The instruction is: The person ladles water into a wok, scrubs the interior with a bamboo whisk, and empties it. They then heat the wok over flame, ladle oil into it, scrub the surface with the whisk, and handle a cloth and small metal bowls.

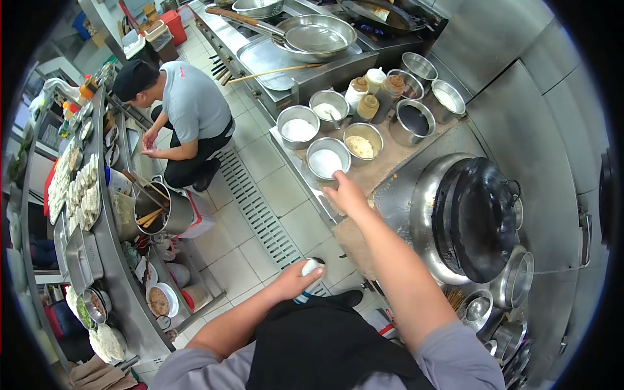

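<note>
My right hand (349, 196) reaches to a round steel container (316, 174) of white powder (325, 161). A finger lies over its near rim and the thumb is outside it, so the rim sits in my grip. Low over the floor, my left hand (292, 281) is closed around a small rounded white thing (311, 266), whose kind I cannot make out. Beside my right hand stand a container of yellowish paste or grains (361, 144), another of white powder (299, 130), and one with a spoon in it (329, 107).
Squeeze bottles (368, 107) and a pot of dark liquid (413, 122) stand farther back. A large black lidded wok (484, 218) is at my right. Across the tiled aisle with its drain grate (253, 205), a person (188, 110) crouches by the left counter (140, 292).
</note>
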Demonstrator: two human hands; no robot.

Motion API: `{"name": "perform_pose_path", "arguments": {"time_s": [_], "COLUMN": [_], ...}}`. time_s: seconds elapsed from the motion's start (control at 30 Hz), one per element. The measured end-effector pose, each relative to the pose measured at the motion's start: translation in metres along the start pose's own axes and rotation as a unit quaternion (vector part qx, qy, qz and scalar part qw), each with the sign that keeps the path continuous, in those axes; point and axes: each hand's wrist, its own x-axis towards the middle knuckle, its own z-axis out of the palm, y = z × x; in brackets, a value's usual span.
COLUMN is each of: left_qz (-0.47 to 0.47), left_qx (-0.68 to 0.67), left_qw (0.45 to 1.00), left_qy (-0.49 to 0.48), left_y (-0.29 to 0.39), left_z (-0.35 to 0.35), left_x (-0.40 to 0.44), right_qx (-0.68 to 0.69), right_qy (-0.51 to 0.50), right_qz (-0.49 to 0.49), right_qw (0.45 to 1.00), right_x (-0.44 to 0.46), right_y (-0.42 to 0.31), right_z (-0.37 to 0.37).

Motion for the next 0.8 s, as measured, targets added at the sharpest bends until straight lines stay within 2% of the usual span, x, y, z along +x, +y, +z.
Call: {"name": "perform_pose_path", "arguments": {"time_s": [0.13,0.23,0.27,0.37,0.47,0.57,0.63,0.67,0.73,0.8], "left_qz": [-0.028,-0.064,-0.072,-0.088,-0.074,-0.059,-0.059,-0.061,-0.058,-0.052], "left_qx": [-0.044,-0.064,-0.071,-0.058,-0.048,-0.054,-0.046,-0.04,-0.03,-0.021], "left_qw": [0.995,0.986,0.983,0.983,0.984,0.988,0.989,0.989,0.99,0.992], "left_qy": [0.083,0.138,0.15,0.15,0.151,0.133,0.13,0.129,0.123,0.116], "left_y": [-0.024,-0.031,-0.034,-0.037,-0.033,-0.017,-0.012,-0.013,-0.013,-0.012], "left_z": [-0.024,-0.04,-0.045,-0.051,-0.052,-0.052,-0.052,-0.05,-0.048,-0.049], "left_x": [-0.029,-0.046,-0.051,-0.054,-0.048,-0.042,-0.037,-0.035,-0.031,-0.028], "right_qx": [0.021,0.09,0.091,0.054,0.041,0.064,0.115,0.115,0.063,0.062], "right_qy": [0.039,0.134,0.132,0.143,0.102,0.148,0.221,0.226,0.138,0.145], "right_qz": [-0.025,-0.117,-0.122,-0.117,-0.09,-0.117,-0.174,-0.167,-0.109,-0.113], "right_qw": [0.999,0.98,0.979,0.981,0.99,0.98,0.953,0.953,0.982,0.981], "right_x": [0.007,-0.029,-0.033,-0.042,-0.044,-0.055,-0.063,-0.064,-0.06,-0.063], "right_y": [-0.001,-0.007,-0.004,0.0,-0.006,-0.012,-0.017,-0.018,-0.017,-0.013], "right_z": [0.009,-0.003,0.0,0.006,0.003,0.0,-0.004,-0.006,-0.013,-0.014]}}
